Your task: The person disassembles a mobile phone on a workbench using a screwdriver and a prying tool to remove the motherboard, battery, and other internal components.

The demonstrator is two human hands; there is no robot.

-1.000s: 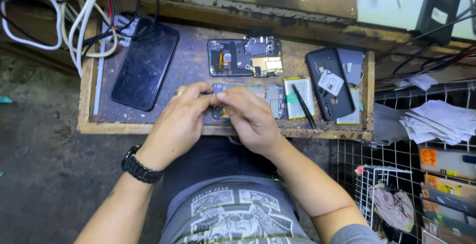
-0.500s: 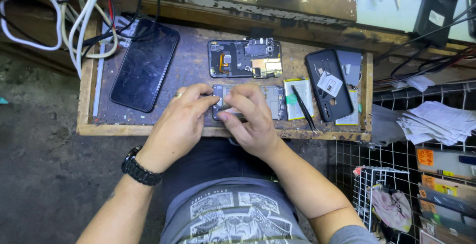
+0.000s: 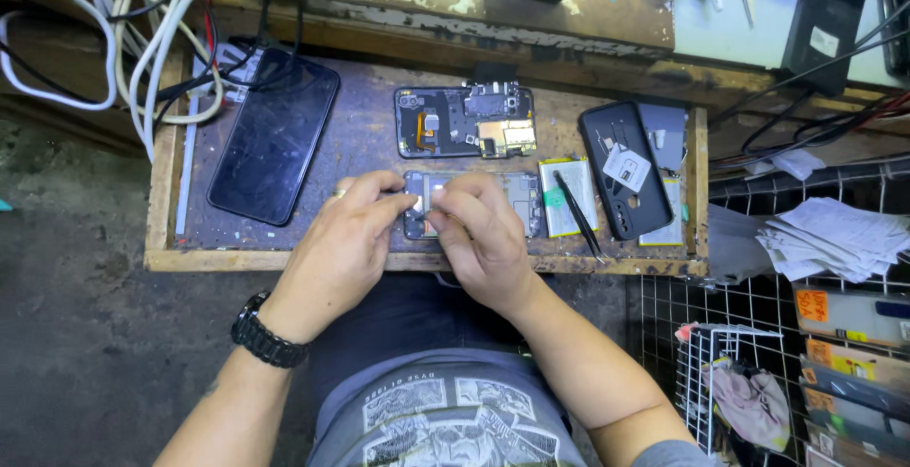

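Grey phone frame (image 3: 493,203) pinched by left hand (image 3: 346,235) and right hand (image 3: 483,239) — fingers closed on a small part; could slip, likely lost off the counter (image 3: 417,261).

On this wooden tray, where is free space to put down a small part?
Bare mat lies between the black phone screen and the opened phone frame, above the left hand. The right end is crowded: yellow-edged battery, black tweezers, black phone case.

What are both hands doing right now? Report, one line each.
Left hand: fingers pinched on the left end of the opened phone.
Right hand: fingertips pressed on the same phone; any grip cannot be told.
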